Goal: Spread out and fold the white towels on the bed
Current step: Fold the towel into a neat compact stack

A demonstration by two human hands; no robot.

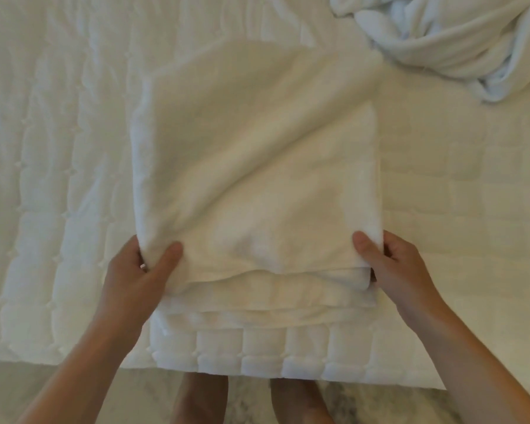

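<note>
Quilted bed [43,179] below, folded towel [251,166] lying by its near edge. My left grip [135,280] and right grip [398,270] each pinch a near corner, thumbs on top; soft, floppy and light, I reckon, so corners suit.

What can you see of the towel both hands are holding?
The towel is plain white, soft terry-looking cloth, folded into a rough rectangle with several layers showing at its near edge. Its top layer is creased diagonally, not yet flat. It lies on the quilted bed near its front edge. The left hand pinches the near left corner, the right hand the near right corner, thumbs on top.
</note>
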